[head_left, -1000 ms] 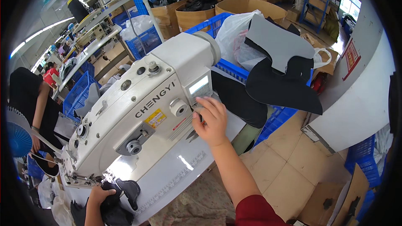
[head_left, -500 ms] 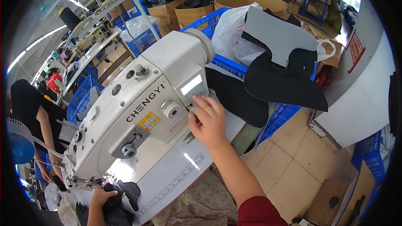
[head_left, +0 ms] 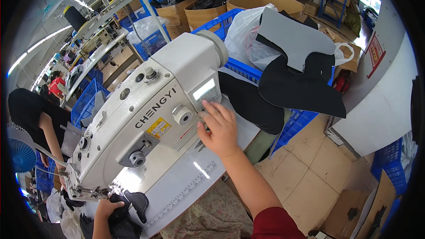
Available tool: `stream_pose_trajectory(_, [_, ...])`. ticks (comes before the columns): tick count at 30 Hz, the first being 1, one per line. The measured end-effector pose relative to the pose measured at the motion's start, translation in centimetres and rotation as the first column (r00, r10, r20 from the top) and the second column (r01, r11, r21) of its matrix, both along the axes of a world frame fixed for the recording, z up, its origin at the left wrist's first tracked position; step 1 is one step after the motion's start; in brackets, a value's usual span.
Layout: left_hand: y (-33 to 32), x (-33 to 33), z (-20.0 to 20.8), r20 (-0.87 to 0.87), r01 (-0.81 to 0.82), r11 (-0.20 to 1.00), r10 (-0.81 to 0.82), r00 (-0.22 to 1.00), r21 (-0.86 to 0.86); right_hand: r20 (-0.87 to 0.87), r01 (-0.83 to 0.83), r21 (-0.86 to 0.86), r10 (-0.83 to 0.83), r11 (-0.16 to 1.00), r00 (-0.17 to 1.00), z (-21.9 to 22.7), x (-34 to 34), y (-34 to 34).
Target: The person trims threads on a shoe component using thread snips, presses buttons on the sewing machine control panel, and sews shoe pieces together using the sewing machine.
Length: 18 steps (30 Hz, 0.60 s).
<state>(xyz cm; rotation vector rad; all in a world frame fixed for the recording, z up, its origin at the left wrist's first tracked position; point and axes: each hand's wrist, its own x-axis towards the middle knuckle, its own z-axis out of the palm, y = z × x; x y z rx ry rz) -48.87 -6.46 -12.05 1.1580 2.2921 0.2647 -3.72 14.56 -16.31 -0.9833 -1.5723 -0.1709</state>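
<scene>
1. Since half a second ago, the co-worker in a black top [head_left: 33, 110], at the left edge of the frame, has shifted, one forearm now reaching down beside the machine's front end. Both of the wearer's hands have stayed almost where they were.
2. At far left, in front of the co-worker, is a round blue fan with a pale guard [head_left: 21, 155].
3. At lower left, the wearer's left hand [head_left: 108, 208] is on soft black cloth pieces [head_left: 123, 228], beside the needle end. Its thumb lies across the cloth; the other fingers are largely hidden, so I cannot tell whether they grip or only press.
4. From lower left to upper centre slants a large white sewing machine [head_left: 133, 124], on a white tabletop with ruler markings [head_left: 197, 159].
5. At centre, the wearer's right hand [head_left: 219, 128], below a dark red sleeve [head_left: 276, 223], touches the button panel under a small lit screen [head_left: 203, 89]. Its fingers are loosely spread and bent, holding nothing visible.
6. Right of centre, flat grey and black pieces [head_left: 294, 40] lie over a blue plastic crate [head_left: 292, 132].
</scene>
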Motion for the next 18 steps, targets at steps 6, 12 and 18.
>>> stream_pose_trajectory(6, [-0.3, -1.4, -0.9, 0.019, -0.001, 1.0, 0.001, 1.0, -0.008, 0.041, 0.003, -0.023, -0.002, 1.0, 0.999, 0.1, -0.2, -0.3])
stream_pose_trajectory(12, [0.6, 1.8, 1.3, 0.022, -0.089, 0.995, 0.09, 0.996, -0.056, 0.052, 0.01, -0.028, -0.009, 1.0, 0.999, 0.0, -0.3, -0.3])
stream_pose_trajectory(18, [0.0, -0.4, -0.3, 0.132, -0.113, 0.993, 0.114, 0.985, -0.014, 0.031, -0.001, -0.033, 0.002, 0.999, 1.0, -0.1, -0.3, -0.2])
